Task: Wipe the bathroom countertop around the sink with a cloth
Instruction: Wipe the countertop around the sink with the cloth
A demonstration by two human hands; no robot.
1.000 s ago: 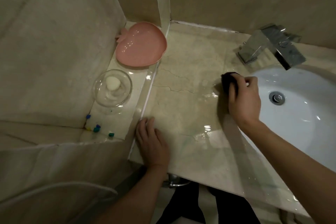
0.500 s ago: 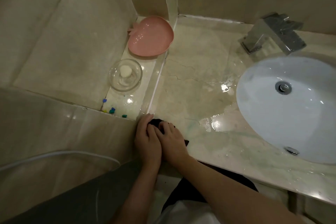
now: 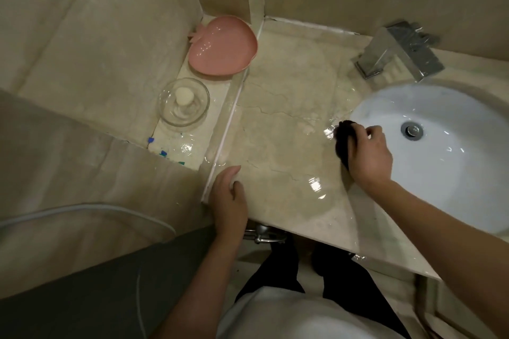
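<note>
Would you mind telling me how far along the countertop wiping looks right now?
Partly done, by the look of it. The right hand grips the dark cloth at the sink rim; the left hand rests on the countertop edge. Water sheen shows near the front edge and by the faucet, so those patches remain.

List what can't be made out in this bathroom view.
- Dark cloth: mostly covered by the right hand gripping it; its size is hidden.
- Sink: right part cut off by the frame edge.
- Left hand: fingers face away; flat or curled is unclear.
- Coloured bits on the ledge: too small to identify.
</note>
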